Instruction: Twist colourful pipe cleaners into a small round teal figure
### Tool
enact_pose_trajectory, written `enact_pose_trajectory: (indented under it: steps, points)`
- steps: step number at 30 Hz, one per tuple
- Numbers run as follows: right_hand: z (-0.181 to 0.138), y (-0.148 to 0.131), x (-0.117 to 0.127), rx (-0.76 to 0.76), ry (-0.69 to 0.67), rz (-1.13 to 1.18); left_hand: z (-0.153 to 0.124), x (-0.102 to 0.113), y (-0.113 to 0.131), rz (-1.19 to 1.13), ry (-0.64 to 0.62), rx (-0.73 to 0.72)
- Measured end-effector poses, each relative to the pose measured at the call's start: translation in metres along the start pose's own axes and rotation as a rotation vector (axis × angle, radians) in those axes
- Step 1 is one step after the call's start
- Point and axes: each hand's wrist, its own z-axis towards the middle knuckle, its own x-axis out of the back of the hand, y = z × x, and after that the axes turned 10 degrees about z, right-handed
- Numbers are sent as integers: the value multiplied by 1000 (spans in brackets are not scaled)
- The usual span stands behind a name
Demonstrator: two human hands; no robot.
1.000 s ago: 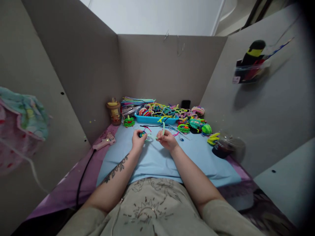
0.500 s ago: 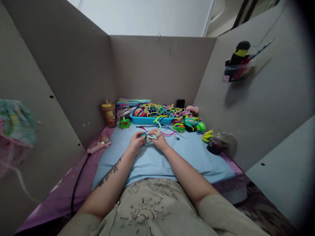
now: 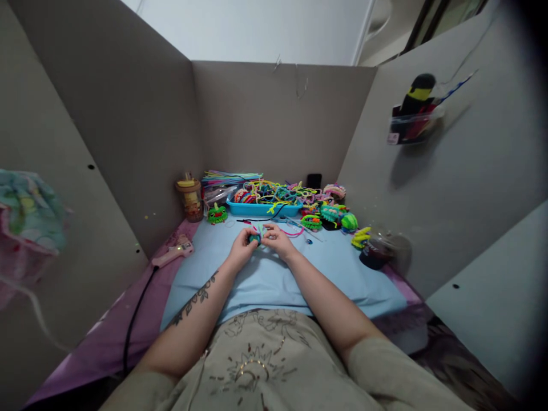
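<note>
My left hand [image 3: 242, 246] and my right hand [image 3: 277, 240] meet over the light blue mat [image 3: 299, 279], fingers pinched together. Between them sits a small teal pipe-cleaner piece [image 3: 255, 238] with a pale green pipe cleaner wound about it. Both hands grip this piece; the left thumb and fingers hold its left side, the right fingers press on its right side. A pink pipe cleaner [image 3: 293, 233] lies on the mat just beyond my right hand.
A blue tray [image 3: 261, 209] heaped with coloured pipe cleaners stands at the back, with finished fuzzy figures [image 3: 331, 216] to its right. A pink glue gun [image 3: 173, 253] with black cord lies left. A lidded cup [image 3: 190, 200] and a dark bowl [image 3: 375, 255] flank the mat. Cardboard walls enclose everything.
My hands have come closer together. The pale green pipe cleaner that stood up in an arc from my right hand is now folded down against the teal piece.
</note>
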Motion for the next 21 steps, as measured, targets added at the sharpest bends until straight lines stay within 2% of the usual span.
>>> enact_pose_trajectory:
  steps: [6, 13, 21]
  points:
    - [0, 1, 1, 16, 17, -77, 2, -1, -5, 42, 24, -2]
    - [-4, -7, -5, 119, 68, -225, 1, -2, -8, 115, 37, -44]
    - [-1, -4, -1, 122, 98, -164, -2, -5, -4, 160, -52, -24]
